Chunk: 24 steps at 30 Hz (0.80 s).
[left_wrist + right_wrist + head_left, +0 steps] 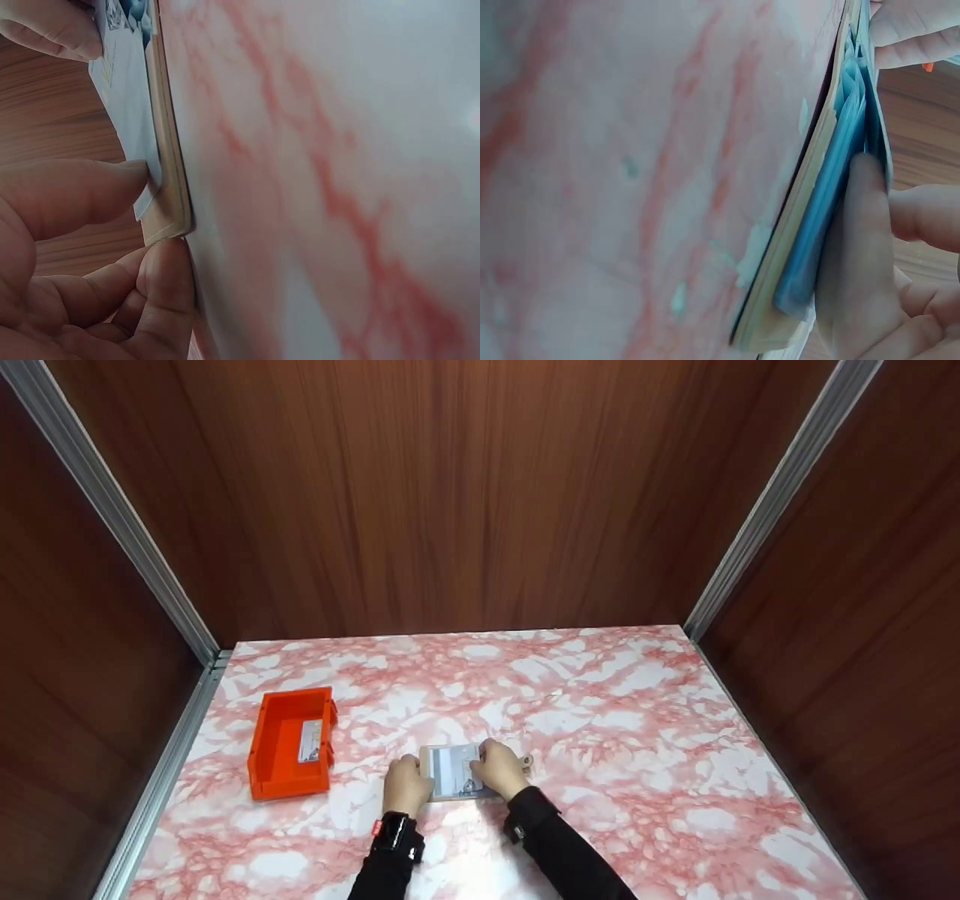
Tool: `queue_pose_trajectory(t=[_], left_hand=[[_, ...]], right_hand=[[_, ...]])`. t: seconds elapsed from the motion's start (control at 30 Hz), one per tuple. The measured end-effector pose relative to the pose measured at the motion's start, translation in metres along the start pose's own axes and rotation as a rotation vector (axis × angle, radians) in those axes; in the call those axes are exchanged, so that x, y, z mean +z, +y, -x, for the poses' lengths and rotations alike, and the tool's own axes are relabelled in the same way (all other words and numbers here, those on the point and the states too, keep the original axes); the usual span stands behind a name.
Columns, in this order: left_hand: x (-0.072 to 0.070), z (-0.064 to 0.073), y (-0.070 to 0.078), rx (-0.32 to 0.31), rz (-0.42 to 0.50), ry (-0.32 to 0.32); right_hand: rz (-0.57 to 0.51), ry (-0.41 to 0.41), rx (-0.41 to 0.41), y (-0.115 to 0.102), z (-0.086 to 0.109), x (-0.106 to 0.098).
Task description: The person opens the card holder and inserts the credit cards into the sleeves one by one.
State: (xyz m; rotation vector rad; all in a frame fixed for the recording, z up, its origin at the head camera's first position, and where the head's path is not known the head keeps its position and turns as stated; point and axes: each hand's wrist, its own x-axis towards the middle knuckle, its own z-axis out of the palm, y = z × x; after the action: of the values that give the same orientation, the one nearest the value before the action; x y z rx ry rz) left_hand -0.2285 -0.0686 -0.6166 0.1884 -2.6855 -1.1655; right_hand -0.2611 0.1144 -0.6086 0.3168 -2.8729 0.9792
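Observation:
A flat tan holder with a snap-like tab on its right side lies on the table. A printed pale sheet lies over it, and folded blue plastic shows beneath the sheet in the right wrist view. My left hand grips the holder's left end, thumb on the sheet and curled fingers at the tan corner. My right hand pinches the sheet near the right end, one finger between it and the blue plastic. Whether the sheet is attached to the holder is unclear.
An orange bin stands on the left of the red-and-white marbled table, with a small printed card inside. Brown wood-grain panels with grey metal posts enclose the back and sides.

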Motion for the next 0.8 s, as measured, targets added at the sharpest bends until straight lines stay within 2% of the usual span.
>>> queue_pose_trajectory(t=[0.5,0.8], left_hand=[[0.0008,-0.0010,-0.0005,-0.008,0.001,-0.005],[0.0006,-0.0019,-0.0004,-0.018,0.009,-0.013]], right_hand=[[0.002,-0.025,0.019,-0.0054,-0.0009,0.0036],[0.003,-0.017,-0.002,-0.0094,-0.0019,0.0065]])
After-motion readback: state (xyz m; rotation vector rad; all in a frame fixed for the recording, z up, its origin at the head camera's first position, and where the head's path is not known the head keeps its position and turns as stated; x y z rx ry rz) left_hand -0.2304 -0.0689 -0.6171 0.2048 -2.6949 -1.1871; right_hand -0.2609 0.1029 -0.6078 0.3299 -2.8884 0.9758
